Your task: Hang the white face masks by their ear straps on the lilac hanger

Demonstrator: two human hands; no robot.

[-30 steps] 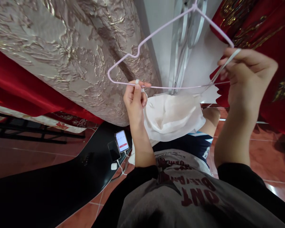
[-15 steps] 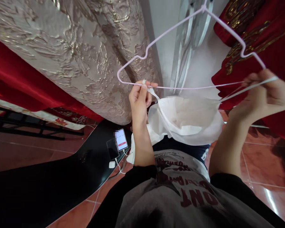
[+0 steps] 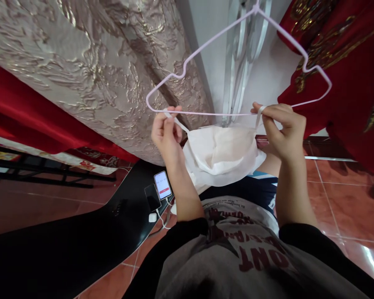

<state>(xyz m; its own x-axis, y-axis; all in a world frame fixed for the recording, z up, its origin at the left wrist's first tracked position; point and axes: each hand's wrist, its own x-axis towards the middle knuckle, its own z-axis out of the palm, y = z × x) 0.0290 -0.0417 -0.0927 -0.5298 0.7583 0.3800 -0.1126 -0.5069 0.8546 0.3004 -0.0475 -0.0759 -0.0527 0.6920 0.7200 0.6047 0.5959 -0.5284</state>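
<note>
A pale pink clothes hanger (image 3: 220,35) spans the upper middle, its long bottom bar lying level. From near this bar hangs a white, thin strapped garment (image 3: 230,145) with its top edge gaping a little. My left hand (image 3: 170,131) pinches the garment's left strap against the left end of the bar. On the other side, my right hand (image 3: 282,126) is closed on the right strap at the bar, a loop of it passing over the index finger. Both straps are drawn upward; the fingertips partly hide where they meet the bar.
Left of me, a black glossy bench (image 3: 112,216) carries a lit phone (image 3: 162,185), a dark phone (image 3: 152,197) and a white charging case (image 3: 152,217). Embossed fabric (image 3: 96,62) hangs at the left and red embroidered cloth (image 3: 358,74) at the right. Red tiles (image 3: 333,199) cover the floor.
My right hand has moved left and inward, bringing its strap from the hanger's right corner to the bottom bar. The hanger, garment and left hand have shifted somewhat left.
</note>
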